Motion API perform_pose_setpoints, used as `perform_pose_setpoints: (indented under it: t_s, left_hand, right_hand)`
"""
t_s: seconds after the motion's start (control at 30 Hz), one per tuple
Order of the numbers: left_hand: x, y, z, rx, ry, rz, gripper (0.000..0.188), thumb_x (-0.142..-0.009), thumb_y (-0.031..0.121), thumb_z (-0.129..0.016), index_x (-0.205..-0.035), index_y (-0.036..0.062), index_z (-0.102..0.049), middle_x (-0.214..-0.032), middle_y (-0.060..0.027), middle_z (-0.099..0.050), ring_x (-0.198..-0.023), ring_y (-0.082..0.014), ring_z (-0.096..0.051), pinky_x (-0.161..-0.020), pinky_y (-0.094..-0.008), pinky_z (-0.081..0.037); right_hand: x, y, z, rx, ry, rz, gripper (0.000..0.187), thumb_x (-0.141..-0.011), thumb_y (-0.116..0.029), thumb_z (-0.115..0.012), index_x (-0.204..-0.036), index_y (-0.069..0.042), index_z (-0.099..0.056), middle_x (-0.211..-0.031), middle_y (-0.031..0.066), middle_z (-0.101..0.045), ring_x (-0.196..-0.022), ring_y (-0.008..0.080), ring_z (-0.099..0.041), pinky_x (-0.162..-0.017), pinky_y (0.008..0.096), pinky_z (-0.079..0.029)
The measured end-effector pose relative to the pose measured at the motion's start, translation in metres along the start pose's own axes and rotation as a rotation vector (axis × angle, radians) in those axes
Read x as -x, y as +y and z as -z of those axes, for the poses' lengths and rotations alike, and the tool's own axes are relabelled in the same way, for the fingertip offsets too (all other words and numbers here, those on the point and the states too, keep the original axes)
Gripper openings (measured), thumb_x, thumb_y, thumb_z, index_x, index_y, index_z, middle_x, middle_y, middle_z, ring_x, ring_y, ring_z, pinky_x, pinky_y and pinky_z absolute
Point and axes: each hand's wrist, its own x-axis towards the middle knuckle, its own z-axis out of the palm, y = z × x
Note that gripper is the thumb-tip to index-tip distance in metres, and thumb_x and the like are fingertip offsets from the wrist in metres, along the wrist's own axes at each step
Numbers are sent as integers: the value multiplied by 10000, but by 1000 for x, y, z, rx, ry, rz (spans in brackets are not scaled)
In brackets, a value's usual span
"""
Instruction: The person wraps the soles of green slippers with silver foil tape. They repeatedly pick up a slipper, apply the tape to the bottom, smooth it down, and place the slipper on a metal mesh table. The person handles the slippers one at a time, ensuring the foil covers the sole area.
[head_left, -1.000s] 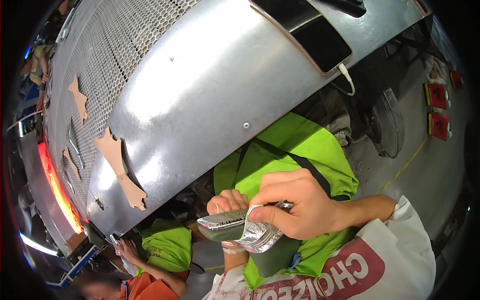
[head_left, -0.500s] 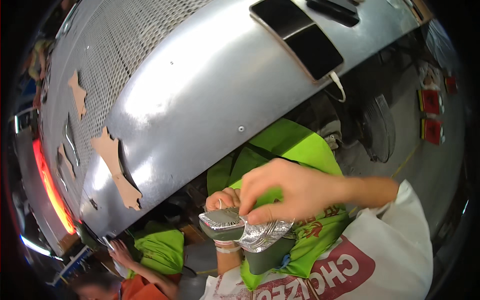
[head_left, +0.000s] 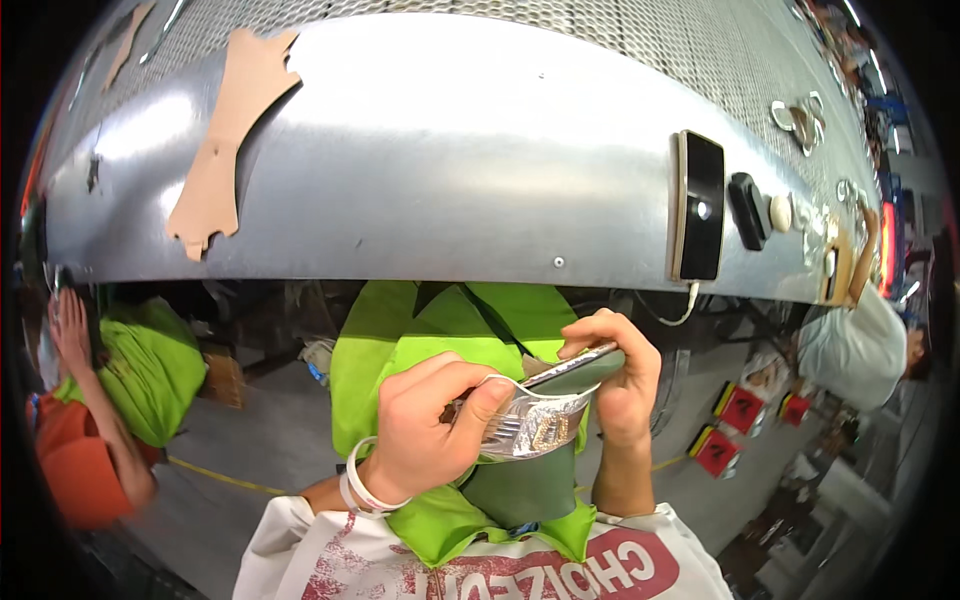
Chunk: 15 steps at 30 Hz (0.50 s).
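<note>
A silver metallic shoe upper [head_left: 532, 428] is stretched over a grey-green shoe last [head_left: 522, 487], held upright above my lap. My left hand [head_left: 425, 422], with white bands at its wrist, pinches the pale-edged rim of the upper between thumb and fingers. Wrapped round the opposite end of the shoe is my right hand [head_left: 625, 385], its fingers curled over the grey-green end. Part of the upper is hidden behind the left fingers. Below the last lies my bright green apron [head_left: 440, 530].
Ahead stands a metal table [head_left: 450, 200] with a perforated far part. On it are a tan cut-out piece [head_left: 215, 150], a phone [head_left: 702, 205] on a white cable [head_left: 682, 318] and a black case [head_left: 747, 210]. Co-workers sit left [head_left: 85, 450] and right [head_left: 855, 340]. Red boxes [head_left: 738, 408] stand on the floor.
My view has swung to the right. The shoe has turned; my left hand now pinches the upper's rim, while my right hand has moved to the other end.
</note>
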Motion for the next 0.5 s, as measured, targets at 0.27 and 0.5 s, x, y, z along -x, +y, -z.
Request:
perform_pose_setpoints:
  t_s: [0.27,0.5]
  left_hand:
    - [7,0,15,7,-4,-91,89,-822,72,-721,-782,0,-687,-613,-114,-610,-473,-227,-567,-442,-309,-420]
    - [-10,-14,16,189,-140,-50,179,-860,125,-708,-740,-3,-672,-610,-72,-619,-493,-161,-558,-469,-266,-401]
  right_hand:
    - [-7,12,-18,-7,54,170,355,-733,-278,-776,-669,19,-591,-610,76,-561,-529,158,-517,-493,281,-397]
    - [-8,12,-19,-26,30,226,338,-717,-253,-776,-662,28,-596,-607,85,-567,-522,174,-518,-487,291,-398]
